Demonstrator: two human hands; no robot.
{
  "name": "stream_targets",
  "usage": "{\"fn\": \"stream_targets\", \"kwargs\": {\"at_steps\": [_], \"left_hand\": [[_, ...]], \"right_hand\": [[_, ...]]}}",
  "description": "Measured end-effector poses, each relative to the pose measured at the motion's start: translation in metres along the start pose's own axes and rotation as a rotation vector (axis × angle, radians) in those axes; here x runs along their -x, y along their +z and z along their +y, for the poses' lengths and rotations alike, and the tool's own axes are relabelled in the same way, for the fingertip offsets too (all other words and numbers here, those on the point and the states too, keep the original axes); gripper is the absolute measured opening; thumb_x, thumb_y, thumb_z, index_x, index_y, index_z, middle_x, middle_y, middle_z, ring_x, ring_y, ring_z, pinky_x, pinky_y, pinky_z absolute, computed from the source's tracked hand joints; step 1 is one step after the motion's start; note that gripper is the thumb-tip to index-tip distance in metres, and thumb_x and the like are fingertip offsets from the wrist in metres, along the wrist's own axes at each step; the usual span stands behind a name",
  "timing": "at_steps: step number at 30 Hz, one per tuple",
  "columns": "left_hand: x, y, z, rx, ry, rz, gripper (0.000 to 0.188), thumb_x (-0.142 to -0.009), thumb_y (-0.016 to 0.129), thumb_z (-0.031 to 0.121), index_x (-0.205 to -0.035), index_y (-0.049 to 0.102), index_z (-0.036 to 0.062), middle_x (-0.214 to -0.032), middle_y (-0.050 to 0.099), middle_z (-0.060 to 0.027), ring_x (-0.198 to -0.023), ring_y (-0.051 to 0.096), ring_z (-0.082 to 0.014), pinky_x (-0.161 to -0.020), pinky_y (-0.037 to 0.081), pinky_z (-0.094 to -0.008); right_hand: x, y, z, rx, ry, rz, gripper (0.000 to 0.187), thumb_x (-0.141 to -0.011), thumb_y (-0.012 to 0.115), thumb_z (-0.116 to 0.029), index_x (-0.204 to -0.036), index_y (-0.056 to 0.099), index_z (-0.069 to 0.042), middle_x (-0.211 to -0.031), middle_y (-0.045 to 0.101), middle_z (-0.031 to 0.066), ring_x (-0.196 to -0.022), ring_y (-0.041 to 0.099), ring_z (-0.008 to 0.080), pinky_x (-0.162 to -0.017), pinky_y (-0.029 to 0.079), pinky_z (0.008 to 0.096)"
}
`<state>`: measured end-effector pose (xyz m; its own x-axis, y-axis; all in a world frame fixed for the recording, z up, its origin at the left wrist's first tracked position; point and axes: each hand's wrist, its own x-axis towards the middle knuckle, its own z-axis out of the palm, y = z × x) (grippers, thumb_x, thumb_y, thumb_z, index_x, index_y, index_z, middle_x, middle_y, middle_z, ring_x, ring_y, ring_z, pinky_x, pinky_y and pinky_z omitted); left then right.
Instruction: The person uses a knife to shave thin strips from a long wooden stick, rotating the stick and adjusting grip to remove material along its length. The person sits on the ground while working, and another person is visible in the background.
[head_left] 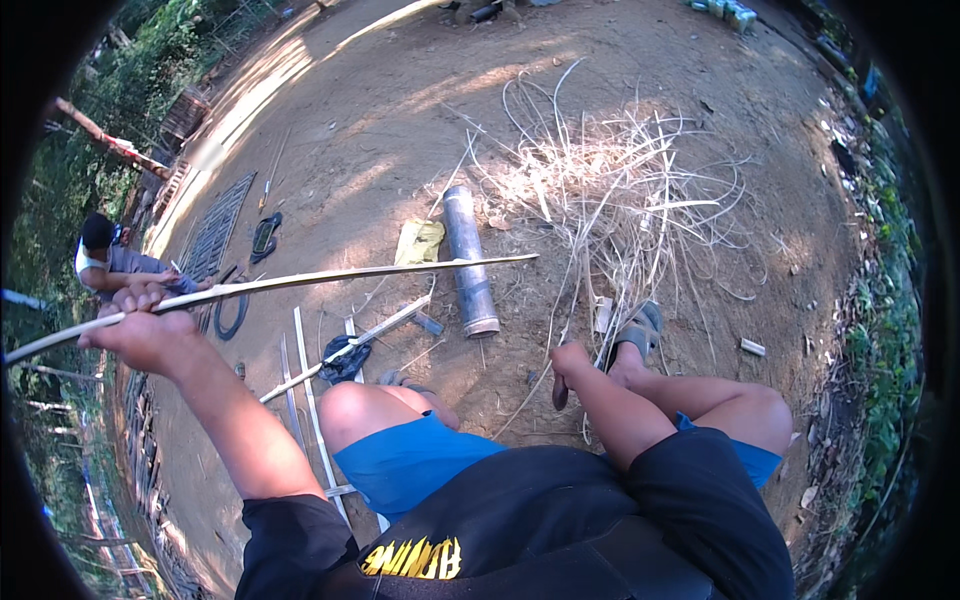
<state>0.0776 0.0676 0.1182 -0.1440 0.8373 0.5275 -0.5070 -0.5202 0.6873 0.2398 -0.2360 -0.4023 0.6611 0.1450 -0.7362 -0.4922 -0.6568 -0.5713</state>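
My left hand [150, 325] is raised at the left, its fingers wrapped round a long pale bamboo strip [360, 272]. The strip runs out past the hand on the left and reaches across to the middle, its tip beyond a thick bamboo tube [464, 250]. Low between my knees, my right hand [570, 362] is closed round a tool with a brown handle [560, 392]; its working end is too unclear to tell. Just past that hand spreads a tangled heap of thin bamboo shavings [610, 185].
Several bamboo strips [315, 400] lie by my left knee, beside a black plastic bag [345, 358]. A yellow packet [419, 242] lies against the tube. Another person [120, 265] sits at the far left near a slatted rack [218, 225]. Plants [880, 380] edge the dirt ground.
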Motion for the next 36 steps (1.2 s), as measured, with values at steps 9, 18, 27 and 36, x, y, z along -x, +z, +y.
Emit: {"fn": "stream_targets", "kwargs": {"at_steps": [9,18,27,36], "left_hand": [[-0.034,-0.026,0.012,0.237,0.099,-0.372,0.048,-0.095,0.042,0.052,-0.122,0.048,0.013,-0.111,0.061,-0.0137,-0.104,0.061,-0.0289,-0.092,0.05,-0.0486],[-0.088,-0.061,0.071,0.424,0.217,-0.331,0.051,-0.095,0.053,0.037,-0.138,0.035,0.0166,-0.114,0.06,-0.0146,-0.105,0.06,-0.027,-0.09,0.052,-0.0444],[-0.091,-0.099,0.097,0.583,-0.052,-0.468,0.042,-0.095,0.048,0.05,-0.114,0.054,0.0125,-0.082,0.056,-0.0009,-0.076,0.056,-0.0143,-0.071,0.047,-0.033],[-0.046,-0.096,0.128,0.639,0.03,-0.573,0.048,-0.096,0.041,0.055,-0.098,0.055,0.0093,-0.062,0.036,0.0029,-0.048,0.032,-0.0063,-0.043,0.026,-0.0199]], "right_hand": [[0.125,-0.068,-0.071,-0.883,0.11,-0.284,0.008,-0.086,0.047,-0.009,-0.08,0.045,-0.004,-0.064,0.044,0.0067,-0.053,0.045,0.0202,-0.048,0.041,0.0354],[0.172,-0.1,-0.059,-0.834,-0.445,0.151,0.051,-0.086,0.049,-0.001,-0.131,0.03,-0.012,-0.078,0.049,0.0048,-0.056,0.049,0.012,-0.047,0.044,0.0261],[0.218,-0.092,-0.097,-0.35,-1.054,0.048,0.079,-0.085,0.051,0.0,-0.151,0.01,-0.015,-0.087,0.049,0.0038,-0.062,0.048,0.01,-0.054,0.042,0.0239],[0.277,-0.06,-0.134,0.113,-0.99,-0.149,0.032,-0.082,0.065,-0.01,-0.111,0.054,-0.001,-0.068,0.055,0.0039,-0.062,0.052,0.0132,-0.061,0.043,0.0292]]}}
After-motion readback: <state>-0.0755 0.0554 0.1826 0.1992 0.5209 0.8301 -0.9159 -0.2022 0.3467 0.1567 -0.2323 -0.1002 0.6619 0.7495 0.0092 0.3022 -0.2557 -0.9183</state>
